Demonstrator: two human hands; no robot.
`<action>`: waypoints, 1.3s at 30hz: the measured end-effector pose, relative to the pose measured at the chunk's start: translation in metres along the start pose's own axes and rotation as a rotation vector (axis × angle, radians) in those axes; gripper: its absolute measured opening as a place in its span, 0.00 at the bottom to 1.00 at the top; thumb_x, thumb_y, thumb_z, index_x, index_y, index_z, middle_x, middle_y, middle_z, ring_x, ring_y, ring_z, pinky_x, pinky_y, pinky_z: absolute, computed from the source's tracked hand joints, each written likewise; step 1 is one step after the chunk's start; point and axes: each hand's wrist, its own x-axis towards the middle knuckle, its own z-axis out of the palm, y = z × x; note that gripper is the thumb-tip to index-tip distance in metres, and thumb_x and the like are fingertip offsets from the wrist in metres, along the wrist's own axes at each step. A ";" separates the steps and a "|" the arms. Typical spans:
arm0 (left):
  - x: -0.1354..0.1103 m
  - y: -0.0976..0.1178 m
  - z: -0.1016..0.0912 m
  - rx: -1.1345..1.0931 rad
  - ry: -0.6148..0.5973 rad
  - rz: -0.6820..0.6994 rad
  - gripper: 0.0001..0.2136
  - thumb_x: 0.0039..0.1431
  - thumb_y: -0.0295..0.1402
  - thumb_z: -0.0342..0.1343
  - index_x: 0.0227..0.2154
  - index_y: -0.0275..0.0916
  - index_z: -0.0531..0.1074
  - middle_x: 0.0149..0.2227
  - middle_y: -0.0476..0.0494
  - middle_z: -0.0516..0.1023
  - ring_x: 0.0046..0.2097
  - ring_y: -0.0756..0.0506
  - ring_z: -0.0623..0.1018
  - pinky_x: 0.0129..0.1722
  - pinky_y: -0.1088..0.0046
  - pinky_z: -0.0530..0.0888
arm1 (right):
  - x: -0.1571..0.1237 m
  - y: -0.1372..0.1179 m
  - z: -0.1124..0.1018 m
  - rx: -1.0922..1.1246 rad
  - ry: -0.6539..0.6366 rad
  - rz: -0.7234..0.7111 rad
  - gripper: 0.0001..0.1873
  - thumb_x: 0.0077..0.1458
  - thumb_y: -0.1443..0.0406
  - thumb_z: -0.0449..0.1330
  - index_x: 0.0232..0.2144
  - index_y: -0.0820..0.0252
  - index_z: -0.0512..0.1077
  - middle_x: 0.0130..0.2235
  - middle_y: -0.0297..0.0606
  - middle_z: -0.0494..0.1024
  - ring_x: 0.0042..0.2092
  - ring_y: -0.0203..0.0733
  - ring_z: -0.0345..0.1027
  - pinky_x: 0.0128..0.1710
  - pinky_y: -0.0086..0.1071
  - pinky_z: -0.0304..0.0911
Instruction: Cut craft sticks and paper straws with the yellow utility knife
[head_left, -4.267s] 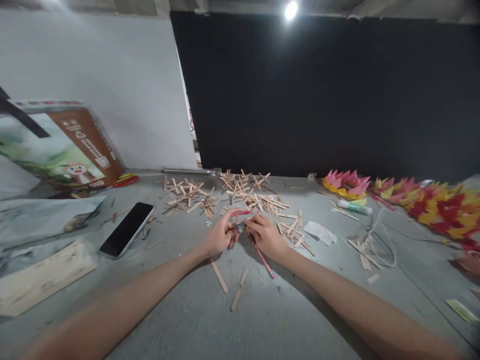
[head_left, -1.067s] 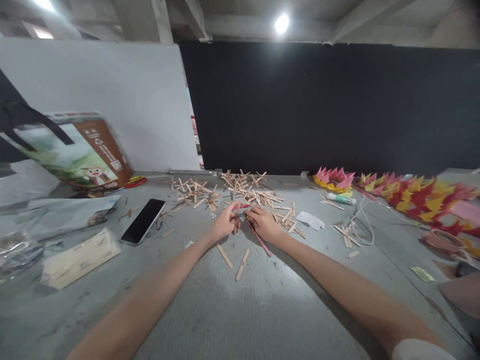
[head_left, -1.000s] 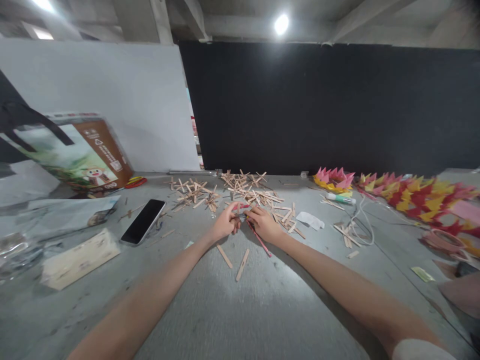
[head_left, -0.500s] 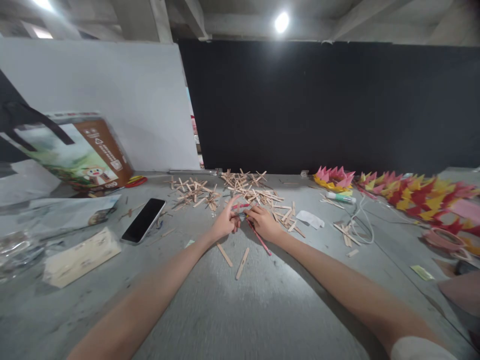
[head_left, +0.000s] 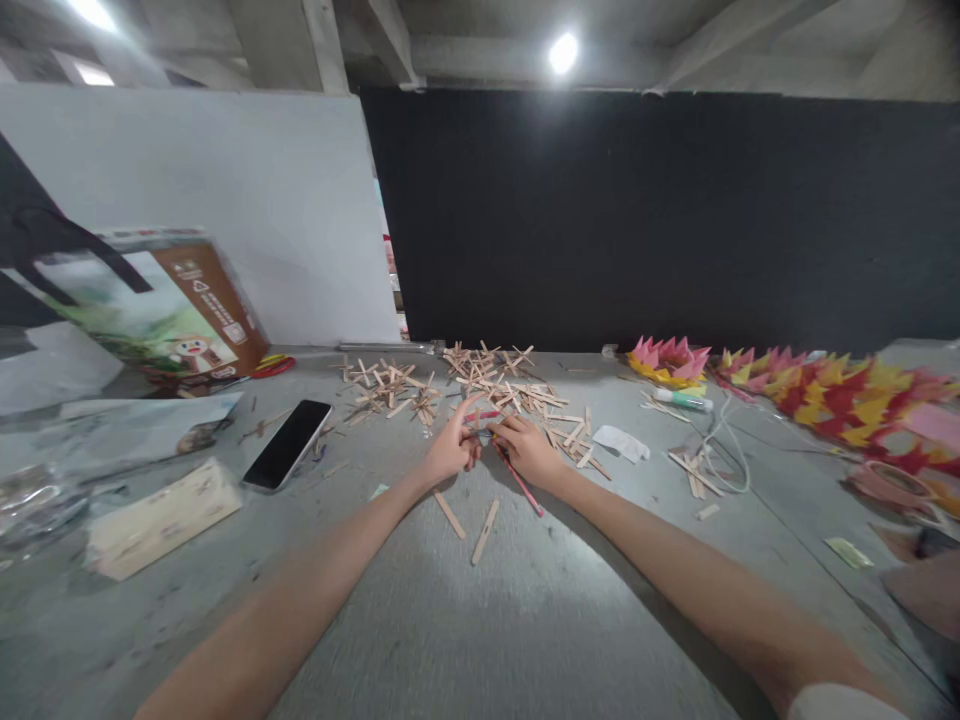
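Observation:
My left hand (head_left: 450, 450) and my right hand (head_left: 526, 452) meet above the middle of the table. The left hand's fingers are curled, with one finger raised. Between the fingertips of both hands is a small greyish piece (head_left: 484, 433), too small to name. A thin red-and-pink stick (head_left: 527, 490), like a pencil, slants out from under my right hand. A short red strip (head_left: 481, 414) shows just beyond the fingers. Two loose craft sticks, a left one (head_left: 450, 515) and a right one (head_left: 485, 532), lie flat on the near side of my hands.
Behind my hands are heaps of craft sticks (head_left: 499, 378), many crossed. To the left lie a phone (head_left: 289, 445), a tissue pack (head_left: 165, 518) and a printed bag (head_left: 172, 320). Rightward are crumpled white paper (head_left: 621, 442), a glue stick (head_left: 682, 400), a white cable (head_left: 739, 460) and folded-paper lotuses (head_left: 832, 405).
The view has tilted very slightly, so everything sits a little lower. My hands stay together in the same place, with only small finger shifts.

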 end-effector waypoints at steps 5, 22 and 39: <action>-0.001 0.000 0.000 -0.019 -0.039 0.018 0.42 0.57 0.20 0.50 0.75 0.42 0.45 0.19 0.57 0.72 0.16 0.53 0.68 0.19 0.83 0.64 | 0.000 -0.002 -0.002 -0.002 0.004 -0.002 0.18 0.69 0.71 0.55 0.57 0.56 0.74 0.46 0.45 0.77 0.48 0.49 0.70 0.52 0.42 0.67; 0.004 -0.009 -0.001 -0.012 -0.001 -0.024 0.34 0.55 0.23 0.50 0.67 0.41 0.57 0.21 0.57 0.72 0.16 0.53 0.68 0.18 0.81 0.65 | 0.000 -0.003 -0.003 -0.013 0.016 0.022 0.18 0.69 0.71 0.55 0.57 0.56 0.74 0.47 0.45 0.75 0.47 0.48 0.69 0.50 0.40 0.65; 0.002 -0.006 -0.001 -0.005 0.000 -0.021 0.33 0.58 0.25 0.50 0.68 0.43 0.56 0.22 0.56 0.72 0.16 0.53 0.68 0.19 0.82 0.65 | 0.000 -0.003 -0.004 -0.017 0.009 0.033 0.18 0.68 0.73 0.54 0.56 0.57 0.74 0.49 0.45 0.75 0.49 0.48 0.69 0.53 0.41 0.65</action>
